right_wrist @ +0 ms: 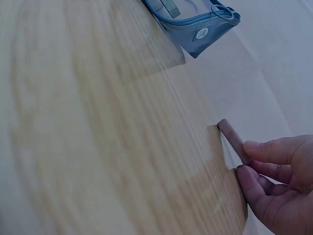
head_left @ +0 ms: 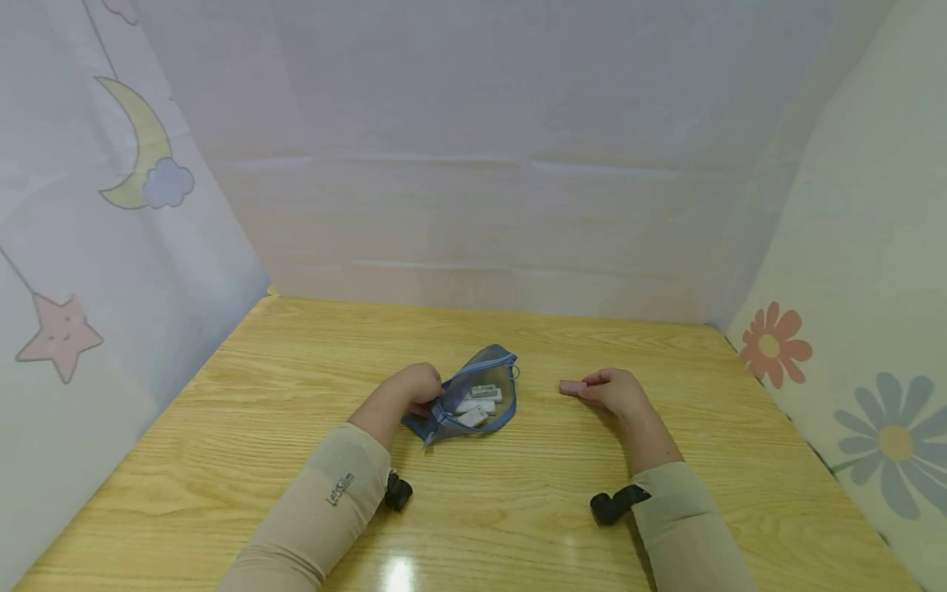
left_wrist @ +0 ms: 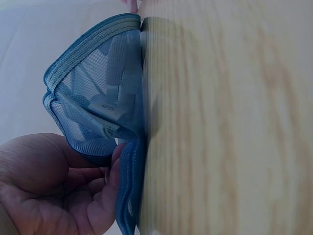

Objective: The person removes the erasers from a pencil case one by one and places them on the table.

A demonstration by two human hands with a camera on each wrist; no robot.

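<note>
A blue mesh zipper pouch (head_left: pixel 488 362) lies on the table with its mouth spread apart. Inside it are several small white blocks (head_left: pixel 477 407), which look like erasers, and one with a greenish face (head_left: pixel 484 391). My left hand (head_left: pixel 416 388) grips the pouch's left end; in the left wrist view the thumb and curled fingers (left_wrist: pixel 83 196) hold its edge, partly hidden behind the fabric. To the right of the pouch, my right hand (head_left: pixel 617 393) pinches a small dusty-pink block (right_wrist: pixel 233 139), eraser-like, between thumb and fingertips, apart from the pouch.
The wooden table (head_left: pixel 503 526) stretches around both hands. A pale back wall (head_left: pixel 473 205) rises behind it, with printed side panels left and right. A ring (right_wrist: pixel 222 11) hangs at the pouch's zipper end. Small black wrist cameras (head_left: pixel 610 507) sit at both forearms.
</note>
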